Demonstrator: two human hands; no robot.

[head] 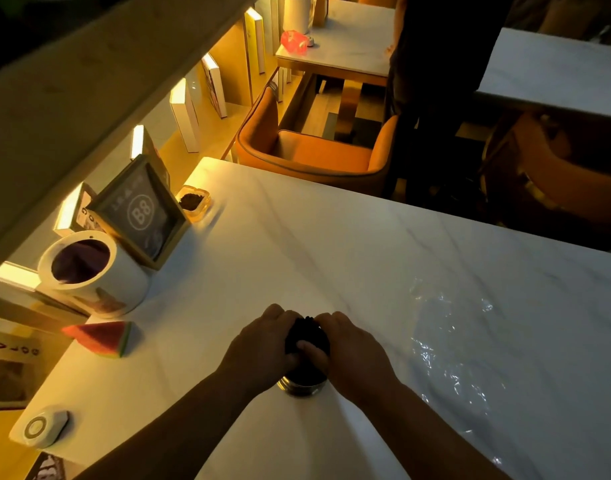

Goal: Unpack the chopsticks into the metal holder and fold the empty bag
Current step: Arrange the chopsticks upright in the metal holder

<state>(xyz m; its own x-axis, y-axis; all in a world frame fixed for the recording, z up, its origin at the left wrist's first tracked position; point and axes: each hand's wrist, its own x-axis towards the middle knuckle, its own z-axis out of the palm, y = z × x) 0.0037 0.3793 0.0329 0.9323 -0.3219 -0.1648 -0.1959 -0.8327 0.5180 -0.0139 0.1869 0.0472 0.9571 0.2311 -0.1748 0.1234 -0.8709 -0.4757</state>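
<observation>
Near the white marble surface [331, 237] edge, my left hand [262, 344] and right hand [349, 351] clasp stiff, slippery black chopsticks [306, 336] in the round metal holder [302, 388]; limp clear plastic bag [453, 341] lies right, best taken by corners.

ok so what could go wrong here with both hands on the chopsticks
1. Both hands, left hand and right hand, grip the chopsticks, none steadies the holder; it could tip.
2. The bag lies loose and clear on the table, easy to brush off.
</observation>
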